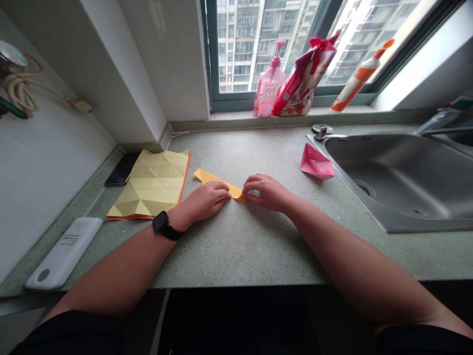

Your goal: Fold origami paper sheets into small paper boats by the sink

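A long, narrow piece of folded orange-yellow paper (209, 176) lies slantwise on the counter between my hands. My left hand (210, 198), with a black watch on its wrist, presses on the paper near its middle, fingers together. At the paper's right end my right hand (264, 191) pinches the corner between thumb and fingers. Parts of the paper are hidden under the left fingers. Left of it rests a stack of creased paper (153, 182), pale yellow on top with orange edges below. A folded pink paper shape (317, 162) stands to the right, apart from both hands.
A steel sink (406, 182) is set into the counter (236, 251) at right. A dark phone (122, 170) lies partly under the stack, and a white power bank (64, 254) is nearer me. A pink pump bottle (269, 88), a red bag (306, 81) and an orange-white bottle (358, 81) line the windowsill.
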A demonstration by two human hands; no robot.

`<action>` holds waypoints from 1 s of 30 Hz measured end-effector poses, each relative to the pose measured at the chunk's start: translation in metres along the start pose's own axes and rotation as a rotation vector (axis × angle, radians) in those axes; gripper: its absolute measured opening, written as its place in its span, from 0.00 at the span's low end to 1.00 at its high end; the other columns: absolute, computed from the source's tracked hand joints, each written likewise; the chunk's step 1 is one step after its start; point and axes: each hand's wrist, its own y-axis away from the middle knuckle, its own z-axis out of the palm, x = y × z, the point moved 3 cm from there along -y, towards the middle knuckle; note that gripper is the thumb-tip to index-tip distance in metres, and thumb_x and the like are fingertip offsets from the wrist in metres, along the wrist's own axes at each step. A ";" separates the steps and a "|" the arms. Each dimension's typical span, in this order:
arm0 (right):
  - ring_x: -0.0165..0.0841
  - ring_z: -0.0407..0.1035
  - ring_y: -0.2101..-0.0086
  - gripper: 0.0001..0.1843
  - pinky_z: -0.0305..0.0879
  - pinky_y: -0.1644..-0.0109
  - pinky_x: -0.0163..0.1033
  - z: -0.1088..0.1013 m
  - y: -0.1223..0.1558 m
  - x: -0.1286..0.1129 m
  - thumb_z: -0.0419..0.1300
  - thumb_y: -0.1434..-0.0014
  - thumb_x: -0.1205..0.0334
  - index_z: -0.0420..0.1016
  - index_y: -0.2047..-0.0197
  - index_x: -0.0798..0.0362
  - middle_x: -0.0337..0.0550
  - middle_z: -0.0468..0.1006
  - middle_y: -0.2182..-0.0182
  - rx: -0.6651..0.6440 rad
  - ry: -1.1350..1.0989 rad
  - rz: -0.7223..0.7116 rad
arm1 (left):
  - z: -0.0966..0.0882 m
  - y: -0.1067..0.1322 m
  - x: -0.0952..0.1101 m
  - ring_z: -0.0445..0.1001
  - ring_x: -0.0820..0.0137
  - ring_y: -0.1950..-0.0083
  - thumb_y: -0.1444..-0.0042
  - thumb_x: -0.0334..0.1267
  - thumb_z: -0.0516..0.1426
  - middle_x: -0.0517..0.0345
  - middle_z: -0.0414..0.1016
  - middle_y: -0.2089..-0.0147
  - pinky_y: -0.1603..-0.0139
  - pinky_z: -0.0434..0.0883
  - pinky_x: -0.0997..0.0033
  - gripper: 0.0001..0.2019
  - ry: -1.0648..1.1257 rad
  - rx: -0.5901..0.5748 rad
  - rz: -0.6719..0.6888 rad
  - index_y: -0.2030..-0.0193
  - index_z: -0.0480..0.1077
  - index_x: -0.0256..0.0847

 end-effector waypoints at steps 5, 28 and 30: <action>0.39 0.77 0.56 0.08 0.69 0.48 0.46 -0.003 0.000 0.003 0.65 0.30 0.61 0.87 0.60 0.46 0.46 0.84 0.57 0.031 0.014 0.042 | 0.001 0.001 0.004 0.82 0.61 0.41 0.24 0.35 0.56 0.48 0.83 0.39 0.36 0.78 0.55 0.13 0.021 -0.014 0.029 0.46 0.83 0.43; 0.51 0.73 0.41 0.25 0.71 0.34 0.58 0.019 -0.003 0.006 0.72 0.35 0.52 0.79 0.37 0.44 0.52 0.79 0.42 0.120 0.042 0.217 | 0.001 0.001 0.009 0.76 0.56 0.37 0.27 0.40 0.62 0.48 0.79 0.38 0.33 0.75 0.50 0.14 -0.036 -0.086 0.075 0.38 0.80 0.47; 0.52 0.72 0.38 0.30 0.70 0.32 0.60 0.023 -0.004 0.009 0.72 0.35 0.52 0.75 0.32 0.44 0.52 0.78 0.39 0.128 0.019 0.227 | 0.000 0.001 0.010 0.76 0.56 0.37 0.27 0.39 0.62 0.48 0.79 0.39 0.33 0.75 0.50 0.13 -0.028 -0.091 0.072 0.39 0.81 0.48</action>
